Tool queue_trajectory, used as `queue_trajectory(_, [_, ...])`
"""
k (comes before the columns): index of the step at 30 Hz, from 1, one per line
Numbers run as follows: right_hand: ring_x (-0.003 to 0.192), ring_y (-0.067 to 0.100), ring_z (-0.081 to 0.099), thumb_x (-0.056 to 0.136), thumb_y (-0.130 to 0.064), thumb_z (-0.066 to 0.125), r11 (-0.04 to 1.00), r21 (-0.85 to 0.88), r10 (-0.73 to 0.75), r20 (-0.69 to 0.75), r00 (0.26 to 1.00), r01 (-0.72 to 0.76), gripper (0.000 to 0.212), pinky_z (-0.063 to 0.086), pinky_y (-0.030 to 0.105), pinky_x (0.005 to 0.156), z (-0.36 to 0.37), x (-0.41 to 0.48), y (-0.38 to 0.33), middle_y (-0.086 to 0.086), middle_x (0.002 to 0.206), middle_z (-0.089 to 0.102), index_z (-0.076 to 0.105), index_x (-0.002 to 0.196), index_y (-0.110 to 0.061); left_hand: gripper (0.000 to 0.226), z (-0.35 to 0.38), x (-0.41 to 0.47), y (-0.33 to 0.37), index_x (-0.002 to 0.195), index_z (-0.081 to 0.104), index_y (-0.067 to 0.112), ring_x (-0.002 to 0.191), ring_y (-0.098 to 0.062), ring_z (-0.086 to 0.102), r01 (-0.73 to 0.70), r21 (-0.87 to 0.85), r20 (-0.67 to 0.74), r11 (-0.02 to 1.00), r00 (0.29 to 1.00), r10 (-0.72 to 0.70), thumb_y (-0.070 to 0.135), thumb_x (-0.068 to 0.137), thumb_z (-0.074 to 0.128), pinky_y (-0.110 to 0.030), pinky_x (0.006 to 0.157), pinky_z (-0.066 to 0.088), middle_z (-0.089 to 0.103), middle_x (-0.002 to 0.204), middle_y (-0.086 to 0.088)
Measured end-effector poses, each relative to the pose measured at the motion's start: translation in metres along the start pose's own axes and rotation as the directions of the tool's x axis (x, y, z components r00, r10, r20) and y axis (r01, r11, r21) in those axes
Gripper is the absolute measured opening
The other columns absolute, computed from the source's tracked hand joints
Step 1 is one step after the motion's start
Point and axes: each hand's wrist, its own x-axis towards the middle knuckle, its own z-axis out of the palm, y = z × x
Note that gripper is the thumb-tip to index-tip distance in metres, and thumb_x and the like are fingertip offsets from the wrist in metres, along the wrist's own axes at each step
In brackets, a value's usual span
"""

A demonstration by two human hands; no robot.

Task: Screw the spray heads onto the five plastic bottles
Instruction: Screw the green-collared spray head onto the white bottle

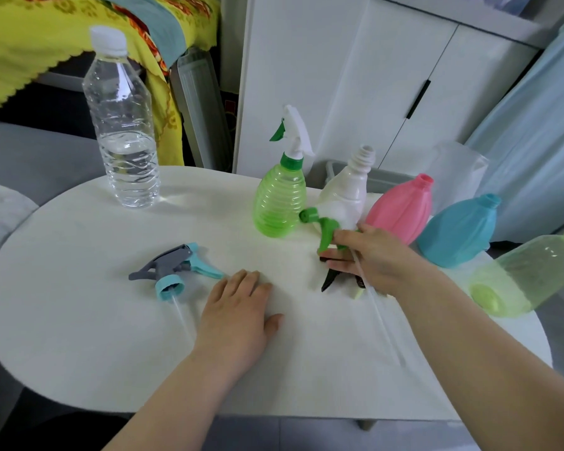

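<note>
One bottle is capped; right hand [368,255] pinching the green spray head [323,227] should feed its tube straight into the white bottle [349,190] near the tabletop's far edge, while the left hand [238,307] lies spread flat.

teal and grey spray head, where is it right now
In the head view the teal and grey spray head lies on its side on the white table, left of centre, just beyond the left hand and untouched.

Glossy clear plastic water btl [121,125]; matt, prob. textured white tabletop [79,304].
</note>
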Motion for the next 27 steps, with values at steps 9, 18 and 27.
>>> queue_trajectory(9, [0.037, 0.007, 0.042, 0.086, -0.002, 0.045, 0.833, 0.518, -0.099, -0.203, 0.974, 0.193, 0.017, 0.047, 0.016, 0.044, -0.052, -0.041, -0.004, 0.003, 0.055, 0.049, 0.049, 0.071, -0.009, 0.05, -0.003, -0.002, -0.002, 0.131, 0.035, 0.026, 0.137, -0.015, 0.019, 0.024, -0.042, 0.007, 0.999, 1.0, -0.024, 0.043, 0.086, 0.045, -0.029, 0.111, 0.011, 0.029, 0.147, 0.005])
queue_trajectory(18, [0.058, 0.01, 0.064, 0.092, -0.017, 0.032, 0.632, 0.729, -0.181, -0.191, 0.965, 0.263, 0.027, 0.057, 0.022, 0.062, -0.1, -0.059, 0.042, -0.002, 0.061, 0.066, 0.057, 0.085, -0.009, 0.034, -0.02, 0.003, 0.032, 0.119, 0.051, 0.021, 0.112, -0.01, 0.045, -0.04, -0.328, -0.197, 0.944, 0.98, -0.027, 0.019, 0.085, 0.053, -0.01, 0.086, 0.023, 0.056, 0.12, 0.005])
queue_trajectory(27, [0.078, 0.005, 0.069, 0.071, -0.025, 0.047, 0.576, 0.754, -0.242, -0.212, 0.947, 0.316, 0.028, 0.057, 0.021, 0.069, -0.109, -0.046, 0.059, -0.007, 0.076, 0.074, 0.074, 0.068, -0.02, 0.066, -0.017, 0.112, 0.093, 0.137, 0.023, 0.013, 0.131, -0.02, 0.03, -0.016, -0.539, -0.224, 0.842, 0.967, -0.125, 0.025, 0.082, 0.058, -0.025, 0.103, 0.023, 0.03, 0.144, -0.006])
